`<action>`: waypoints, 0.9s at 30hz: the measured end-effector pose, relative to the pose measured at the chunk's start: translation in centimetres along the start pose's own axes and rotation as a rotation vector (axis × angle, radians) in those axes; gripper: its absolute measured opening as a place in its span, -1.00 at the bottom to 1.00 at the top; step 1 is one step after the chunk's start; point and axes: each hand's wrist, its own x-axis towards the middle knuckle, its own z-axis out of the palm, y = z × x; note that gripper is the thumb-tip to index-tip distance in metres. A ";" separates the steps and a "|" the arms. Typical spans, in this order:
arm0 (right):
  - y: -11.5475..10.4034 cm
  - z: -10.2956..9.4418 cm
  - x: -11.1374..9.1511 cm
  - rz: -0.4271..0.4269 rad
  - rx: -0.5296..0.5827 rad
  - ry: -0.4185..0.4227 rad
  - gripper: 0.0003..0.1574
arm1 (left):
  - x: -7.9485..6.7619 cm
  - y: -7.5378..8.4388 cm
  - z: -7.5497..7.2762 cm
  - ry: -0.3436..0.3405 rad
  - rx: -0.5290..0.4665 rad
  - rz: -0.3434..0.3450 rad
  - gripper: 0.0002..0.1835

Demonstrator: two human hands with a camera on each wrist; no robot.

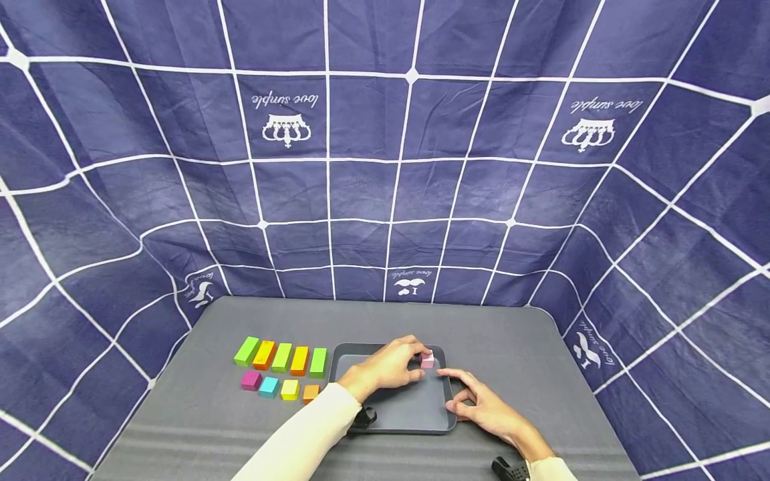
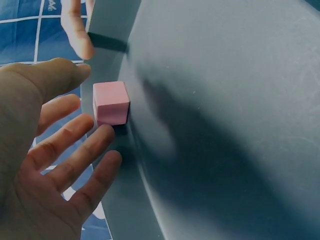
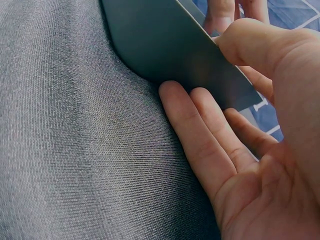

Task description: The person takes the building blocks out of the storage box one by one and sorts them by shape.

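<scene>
A pink cube (image 2: 111, 104) sits inside the grey tray (image 1: 403, 429), against its far right wall. My left hand (image 1: 390, 364) reaches over the tray to this cube. Its relaxed fingers and thumb spread beside the cube in the left wrist view, with fingertips right at its edge and no pinch around it. At the tray's right side, my right hand (image 1: 490, 407) holds the wall. Its thumb (image 3: 240, 42) lies over the rim while several fingers (image 3: 187, 115) press the outer side.
Left of the tray stands a row of green and orange-yellow blocks (image 1: 281, 357). Nearer me are a magenta cube (image 1: 251, 381), a blue cube (image 1: 269, 387), a yellow cube (image 1: 290, 389) and an orange cube (image 1: 310, 393). A blue checked cloth (image 1: 361, 194) hangs around the grey table (image 1: 511, 334).
</scene>
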 end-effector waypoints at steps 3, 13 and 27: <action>0.0 -0.1 -0.1 -0.004 -0.004 0.000 -0.09 | 0.4 -0.1 0.4 -0.012 0.019 -0.004 -0.49; 0.0 -0.2 -0.1 0.003 -0.024 0.008 -0.09 | 0.9 0.2 0.5 -0.002 0.011 -0.010 -0.53; 0.5 -0.4 -0.1 -0.014 -0.018 0.000 -0.11 | 1.3 0.6 0.6 0.021 0.017 -0.016 -0.76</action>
